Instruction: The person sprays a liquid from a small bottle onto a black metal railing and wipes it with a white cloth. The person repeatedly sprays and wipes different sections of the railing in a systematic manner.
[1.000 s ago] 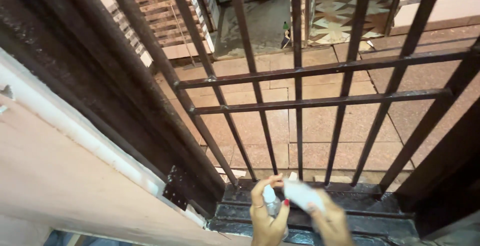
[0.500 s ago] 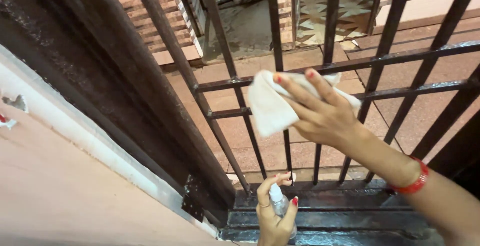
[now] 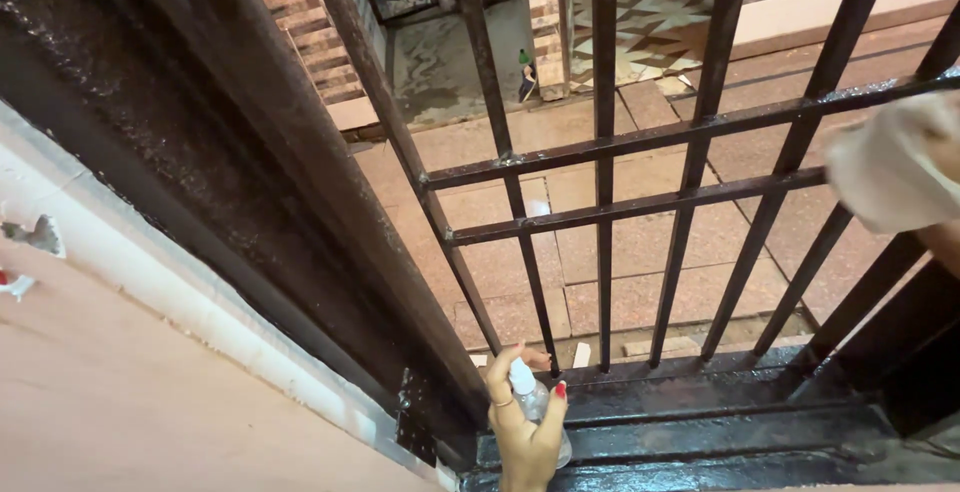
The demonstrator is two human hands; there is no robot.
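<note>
Spray bottle [image 3: 530, 404] in left hand [image 3: 522, 432] (upright)

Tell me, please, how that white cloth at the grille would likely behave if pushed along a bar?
The white cloth looks bunched and soft, so it is probably floppy and light. It would likely drag and fold on the rough metal bars rather than slide.

Packaging on my feed, item one: a small clear spray bottle [image 3: 535, 407] with a white nozzle cap, near bottom centre, gripped upright in my left hand [image 3: 523, 430] just before the foot of the dark window bars. Item two: a tiny green bottle-shaped object [image 3: 522, 56], far on the courtyard floor below, too small to tell more. I see no labels, signs or screens.
</note>
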